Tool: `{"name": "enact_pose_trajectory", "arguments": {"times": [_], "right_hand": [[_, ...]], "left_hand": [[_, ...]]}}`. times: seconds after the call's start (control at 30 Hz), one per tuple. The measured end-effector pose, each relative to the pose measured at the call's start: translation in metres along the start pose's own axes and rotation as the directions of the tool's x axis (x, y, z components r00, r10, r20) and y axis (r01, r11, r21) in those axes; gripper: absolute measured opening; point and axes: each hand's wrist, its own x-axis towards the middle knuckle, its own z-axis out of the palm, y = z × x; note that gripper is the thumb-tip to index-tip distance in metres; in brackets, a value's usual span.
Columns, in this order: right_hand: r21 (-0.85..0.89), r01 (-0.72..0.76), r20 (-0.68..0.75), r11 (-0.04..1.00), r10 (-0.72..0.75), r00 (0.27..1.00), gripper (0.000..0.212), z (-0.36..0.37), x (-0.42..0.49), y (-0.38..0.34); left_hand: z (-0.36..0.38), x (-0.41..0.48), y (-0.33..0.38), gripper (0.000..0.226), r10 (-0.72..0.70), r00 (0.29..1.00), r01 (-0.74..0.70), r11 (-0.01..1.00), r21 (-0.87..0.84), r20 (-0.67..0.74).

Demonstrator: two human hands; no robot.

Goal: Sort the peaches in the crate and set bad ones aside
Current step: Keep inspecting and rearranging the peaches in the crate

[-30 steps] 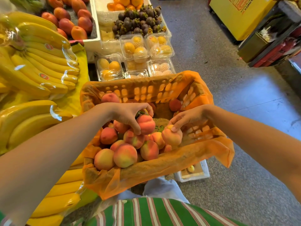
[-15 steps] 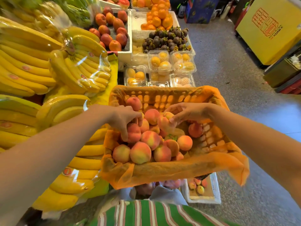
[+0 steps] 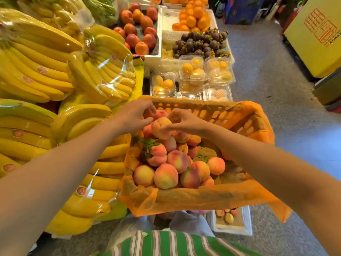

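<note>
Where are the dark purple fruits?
Head view, top centre: the purple fruits pile just behind the clear boxes and in front of the oranges, beyond the crate.

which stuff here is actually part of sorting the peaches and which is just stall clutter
Job:
crate
peaches in it
top peach, gripped by right hand, left hand at it
floor tray with a few peaches, probably the rejects

Lying about:
bananas
nectarines
oranges
mangosteens
clear packs
yellow box
</note>
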Motion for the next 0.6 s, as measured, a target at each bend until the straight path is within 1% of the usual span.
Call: {"name": "enact_pose_trajectory", "arguments": {"times": [0.07, 0.17, 0.23, 0.27, 0.3, 0.33, 0.37, 0.4, 0.43, 0.47, 0.5, 0.53, 0.6], "right_hand": [[-0.051, 0.054, 0.002, 0.997, -0.054, 0.999, 0.04, 0.01, 0.004, -0.005], [-0.046, 0.056, 0.104, 0.997, -0.05, 0.993, 0.036, 0.004, 0.0, -0.007], [-0.033, 0.008, 0.101, 0.999, -0.005, 0.995, 0.034, -0.014, -0.008, 0.003], [-0.051, -0.024, 0.075, 0.998, 0.027, 0.997, 0.031, -0.025, -0.014, 0.012], [-0.096, -0.054, 0.051, 0.994, 0.059, 0.997, 0.028, -0.037, -0.021, 0.022], [-0.161, -0.089, 0.051, 0.983, 0.099, 0.994, 0.025, -0.049, -0.028, 0.033], [-0.245, -0.139, 0.08, 0.959, 0.163, 0.983, 0.022, -0.06, -0.036, 0.046], [-0.346, -0.194, 0.128, 0.918, 0.251, 0.959, 0.02, -0.068, -0.045, 0.057], [-0.446, -0.246, 0.177, 0.861, 0.354, 0.918, 0.02, -0.073, -0.052, 0.069], [-0.529, -0.281, 0.214, 0.801, 0.446, 0.869, 0.023, -0.074, -0.059, 0.078], [-0.593, -0.3, 0.236, 0.747, 0.517, 0.822, 0.031, -0.073, -0.064, 0.087], [-0.65, -0.292, 0.256, 0.702, 0.563, 0.785, 0.041, -0.069, -0.067, 0.095], [-0.755, -0.209, 0.303, 0.622, 0.613, 0.73, 0.062, -0.058, -0.069, 0.109]], "left_hand": [[0.003, 0.005, 0.0, 0.023, 0.03, 0.999, -0.029, 1.0, 0.01, -0.028], [0.007, 0.016, 0.004, 0.021, 0.07, 0.997, -0.07, 0.997, 0.023, 0.016], [0.01, 0.024, 0.009, 0.022, 0.11, 0.989, -0.116, 0.992, 0.054, 0.103], [0.012, 0.028, 0.013, 0.022, 0.125, 0.978, -0.146, 0.983, 0.115, 0.169], [0.016, 0.033, 0.017, 0.021, 0.128, 0.965, -0.173, 0.967, 0.186, 0.228], [0.02, 0.038, 0.022, 0.022, 0.135, 0.954, -0.198, 0.955, 0.222, 0.267], [0.024, 0.043, 0.027, 0.025, 0.151, 0.947, -0.215, 0.954, 0.208, 0.284], [0.028, 0.049, 0.034, 0.027, 0.165, 0.941, -0.218, 0.963, 0.159, 0.294], [0.033, 0.055, 0.042, 0.028, 0.175, 0.934, -0.211, 0.974, 0.085, 0.311], [0.038, 0.06, 0.051, 0.029, 0.193, 0.921, -0.211, 0.977, 0.016, 0.339], [0.044, 0.065, 0.058, 0.031, 0.221, 0.899, -0.224, 0.974, -0.037, 0.379], [0.051, 0.069, 0.064, 0.031, 0.255, 0.868, -0.255, 0.965, -0.058, 0.426], [0.067, 0.075, 0.073, 0.029, 0.335, 0.812, -0.386, 0.923, 0.009, 0.478]]}}
